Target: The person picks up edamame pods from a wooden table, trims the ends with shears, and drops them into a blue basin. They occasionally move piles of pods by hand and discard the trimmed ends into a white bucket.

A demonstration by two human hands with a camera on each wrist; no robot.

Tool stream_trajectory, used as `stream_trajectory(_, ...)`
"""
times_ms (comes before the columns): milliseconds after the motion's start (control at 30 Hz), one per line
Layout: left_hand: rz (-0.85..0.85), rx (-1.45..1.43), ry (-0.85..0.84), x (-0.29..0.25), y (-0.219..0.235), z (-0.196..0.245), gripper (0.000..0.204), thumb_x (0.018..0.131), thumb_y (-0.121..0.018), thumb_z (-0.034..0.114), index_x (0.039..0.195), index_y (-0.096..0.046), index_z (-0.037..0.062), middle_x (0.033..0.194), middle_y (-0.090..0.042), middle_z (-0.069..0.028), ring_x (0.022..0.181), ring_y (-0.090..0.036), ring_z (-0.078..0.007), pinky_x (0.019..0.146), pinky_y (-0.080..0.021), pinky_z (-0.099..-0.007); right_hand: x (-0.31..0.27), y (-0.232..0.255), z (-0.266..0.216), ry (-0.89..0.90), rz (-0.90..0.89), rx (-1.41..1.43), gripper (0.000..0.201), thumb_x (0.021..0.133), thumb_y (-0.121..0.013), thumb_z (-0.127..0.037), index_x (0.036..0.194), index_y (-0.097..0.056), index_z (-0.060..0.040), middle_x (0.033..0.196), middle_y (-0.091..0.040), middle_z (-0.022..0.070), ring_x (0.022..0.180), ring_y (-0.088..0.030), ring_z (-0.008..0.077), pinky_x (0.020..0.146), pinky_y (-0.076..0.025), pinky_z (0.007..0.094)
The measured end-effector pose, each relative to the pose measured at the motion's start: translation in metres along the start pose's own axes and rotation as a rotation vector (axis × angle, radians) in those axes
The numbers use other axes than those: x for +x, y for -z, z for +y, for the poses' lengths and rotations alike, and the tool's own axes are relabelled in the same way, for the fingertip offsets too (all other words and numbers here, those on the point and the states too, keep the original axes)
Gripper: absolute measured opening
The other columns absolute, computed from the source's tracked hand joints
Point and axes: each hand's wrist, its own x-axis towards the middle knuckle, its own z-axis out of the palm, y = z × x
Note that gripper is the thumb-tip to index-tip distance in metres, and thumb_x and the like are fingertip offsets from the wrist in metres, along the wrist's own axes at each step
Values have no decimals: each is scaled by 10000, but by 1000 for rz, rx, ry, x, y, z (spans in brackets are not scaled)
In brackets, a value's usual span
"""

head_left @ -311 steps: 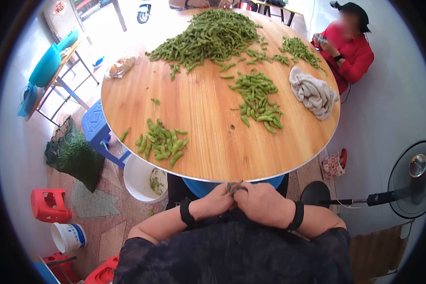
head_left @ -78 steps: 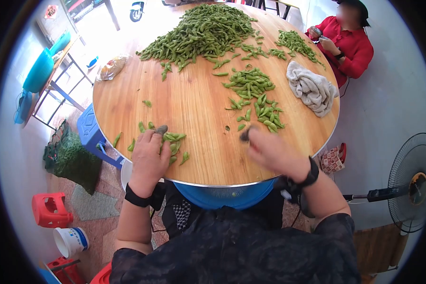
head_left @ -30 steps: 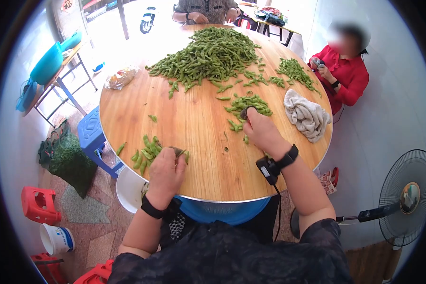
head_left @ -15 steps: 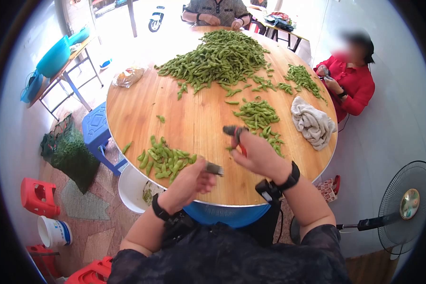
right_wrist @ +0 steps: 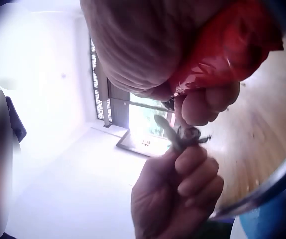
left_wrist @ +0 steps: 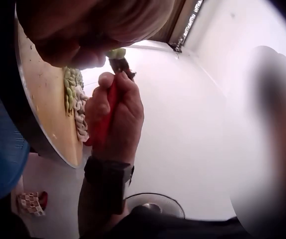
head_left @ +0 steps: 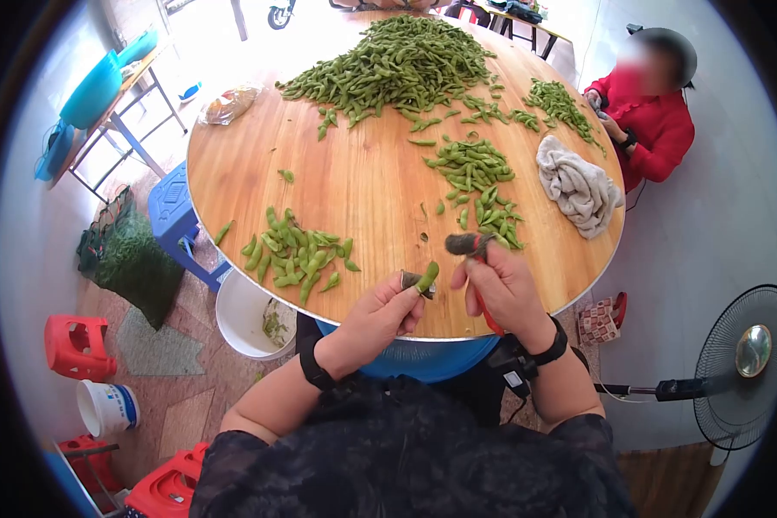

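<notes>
My left hand [head_left: 373, 318] pinches one green soybean pod [head_left: 427, 274] between thumb and forefinger, over the near edge of the round wooden table [head_left: 363, 207]. A dark cover wraps that forefinger's tip. Just to the right, my right hand [head_left: 511, 292] grips a red-handled tool [head_left: 489, 318]; its working end is hidden among the fingers. Dark wrapping [head_left: 466, 244] shows on this hand's fingertip too. In the right wrist view the pod [right_wrist: 167, 130] stands up from the left hand, close to the right fingertips. A small pile of pods [head_left: 295, 250] lies left, another [head_left: 470, 166] lies beyond the right hand.
A large heap of pods [head_left: 397, 65] covers the table's far side. A crumpled cloth [head_left: 578, 186] lies at the right, a plastic bag [head_left: 229, 104] at the left. Below the near edge are a blue basin [head_left: 427, 363] and a white bucket [head_left: 233, 324]. A person in red [head_left: 652, 121] sits right.
Both hands leave the table's pod piles and come together near the front edge. A pod now shows in the left hand. The near right pile is more spread toward me than at first.
</notes>
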Motion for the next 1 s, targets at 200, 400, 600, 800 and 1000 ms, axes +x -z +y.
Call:
stream_trajectory(200, -5, 379, -137, 2, -2, -16, 128, 1006, -447, 193, 990, -505, 81, 757, -468, 53, 650, -417, -28, 590, -364, -186, -13, -15, 19, -168, -171, 74, 127, 963, -425, -116, 1040, -485, -35, 683, -512, 4, 471, -493, 60, 424, -396, 208)
stream_trajectory(400, -73, 259, -38, -4, -2, -12, 171, 1012, -452, 220, 950, -513, 73, 720, -451, 57, 624, -399, -27, 560, -351, -183, -19, -14, 10, -210, -207, 183, 155, 918, -419, -89, 1047, -477, -26, 675, -498, -1, 465, -470, 60, 421, -390, 209)
stream_trajectory(600, -8, 476, -182, -4, 0, -20, 176, 975, -537, 195, 876, -516, 51, 682, -436, 26, 606, -409, -59, 535, -354, -230, -20, -13, 13, -167, -249, 65, 94, 903, -404, -74, 969, -453, -30, 658, -486, -13, 460, -450, 52, 416, -380, 210)
stream_trajectory(800, 122, 1133, -755, -5, -8, -19, 184, 872, -619, 90, 791, -478, 3, 681, -459, -146, 585, -476, -311, 522, -374, -373, -23, -16, 8, -215, -217, -6, 68, 904, -410, -80, 944, -445, -37, 622, -477, -9, 457, -447, 61, 415, -381, 227)
stream_trajectory(1000, -31, 1134, -571, -11, 0, -6, 198, 895, -617, 153, 793, -498, 32, 649, -488, -114, 581, -491, -281, 518, -372, -347, -32, -15, 16, -72, -159, -119, 94, 902, -395, -64, 964, -461, -37, 639, -514, 1, 457, -465, 73, 416, -379, 231)
